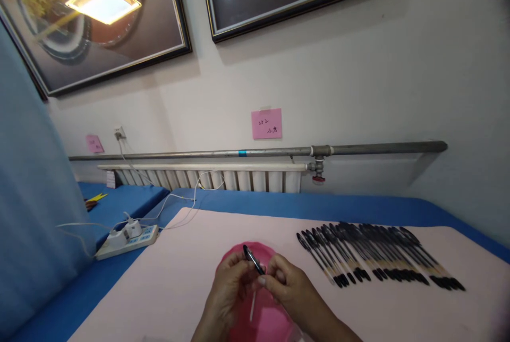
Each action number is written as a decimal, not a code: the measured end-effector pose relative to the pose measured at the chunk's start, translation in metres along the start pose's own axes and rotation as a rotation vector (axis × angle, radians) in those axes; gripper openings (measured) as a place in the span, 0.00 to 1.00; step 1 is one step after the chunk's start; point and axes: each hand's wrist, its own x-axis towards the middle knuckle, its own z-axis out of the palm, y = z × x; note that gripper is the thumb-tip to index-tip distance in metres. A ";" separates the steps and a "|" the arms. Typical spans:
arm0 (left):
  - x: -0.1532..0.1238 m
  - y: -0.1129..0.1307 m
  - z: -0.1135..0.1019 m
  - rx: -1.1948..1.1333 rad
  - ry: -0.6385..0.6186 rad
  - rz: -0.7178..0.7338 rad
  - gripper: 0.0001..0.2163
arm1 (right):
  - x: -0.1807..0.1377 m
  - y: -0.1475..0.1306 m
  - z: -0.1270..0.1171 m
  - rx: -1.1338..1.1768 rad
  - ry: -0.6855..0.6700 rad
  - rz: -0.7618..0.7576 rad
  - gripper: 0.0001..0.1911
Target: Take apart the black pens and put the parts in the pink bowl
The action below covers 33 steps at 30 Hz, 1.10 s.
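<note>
Both my hands meet over a pink bowl (263,316) at the near edge of a pale pink mat (179,278). My left hand (227,291) and my right hand (285,283) are closed on the same black pen (253,260), which tilts up to the left. A thin white refill (252,307) hangs down below the pen, between my hands. To the right, several black capped pens (378,257) lie side by side in a row on the mat.
A white power strip (127,238) with a plugged charger and white cables sits on the blue table cover (319,205) at left. Behind are a white radiator (207,177), a grey pipe (279,151) and a pink note (266,123) on the wall. A blue panel (32,214) stands far left.
</note>
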 end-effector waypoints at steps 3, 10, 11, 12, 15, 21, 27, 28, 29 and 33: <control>0.001 -0.002 -0.001 0.034 -0.002 -0.024 0.10 | 0.000 0.004 -0.003 -0.007 -0.009 -0.007 0.09; 0.001 -0.008 0.004 0.043 -0.011 -0.025 0.09 | -0.002 0.005 -0.004 -0.118 0.059 -0.054 0.10; 0.001 -0.007 0.004 0.031 0.003 -0.018 0.09 | -0.003 0.004 -0.005 -0.134 0.045 -0.050 0.09; 0.001 -0.005 0.003 0.013 0.021 -0.002 0.09 | -0.003 0.002 -0.006 -0.153 0.024 -0.048 0.09; 0.003 0.002 -0.001 -0.031 0.091 0.080 0.09 | -0.005 -0.001 -0.009 -0.241 -0.065 -0.039 0.07; 0.006 0.004 -0.004 -0.027 0.117 0.129 0.10 | -0.008 0.001 -0.007 -0.377 -0.097 -0.101 0.08; 0.004 -0.005 0.002 0.070 0.037 0.132 0.12 | -0.008 0.002 -0.007 -0.543 -0.049 -0.170 0.08; 0.003 -0.006 0.003 0.099 0.033 0.123 0.13 | -0.007 0.001 -0.011 -0.622 -0.020 -0.180 0.08; 0.002 -0.007 0.004 0.127 0.039 0.114 0.14 | -0.006 0.000 -0.017 -0.708 0.025 -0.184 0.09; 0.002 -0.010 0.000 0.218 0.092 0.076 0.18 | 0.001 0.000 -0.050 -0.974 0.246 -0.103 0.13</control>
